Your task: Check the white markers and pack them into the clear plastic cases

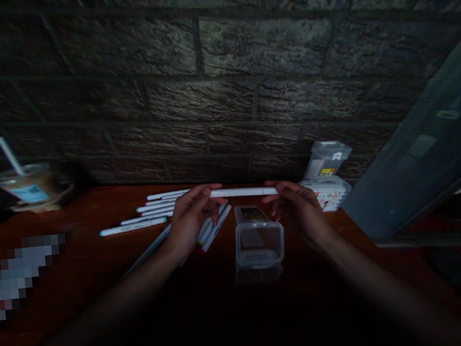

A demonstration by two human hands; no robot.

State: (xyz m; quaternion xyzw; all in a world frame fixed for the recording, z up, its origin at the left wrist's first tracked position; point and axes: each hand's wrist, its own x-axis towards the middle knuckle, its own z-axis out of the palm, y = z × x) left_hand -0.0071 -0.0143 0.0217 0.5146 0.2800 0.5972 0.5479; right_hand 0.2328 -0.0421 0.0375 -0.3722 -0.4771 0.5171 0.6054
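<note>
A white marker (238,192) is held level between my two hands, above the table. My left hand (191,215) pinches its left end, and my right hand (298,202) grips the right end, where a thin seam shows near the fingers. Below the marker lies a clear plastic case (259,241) with its open end facing me. Several white markers with coloured ends (137,225) are spread on the table to the left of my left hand. More markers (216,229) lie partly hidden beneath that hand.
On the left stands a plastic cup (32,186) with a straw, in a cardboard holder. At the right back, another clear case (327,158) rests by a patterned box (332,193). A stone wall (227,97) rises behind the dark reddish table (88,263). A blurred-out patch covers the left edge.
</note>
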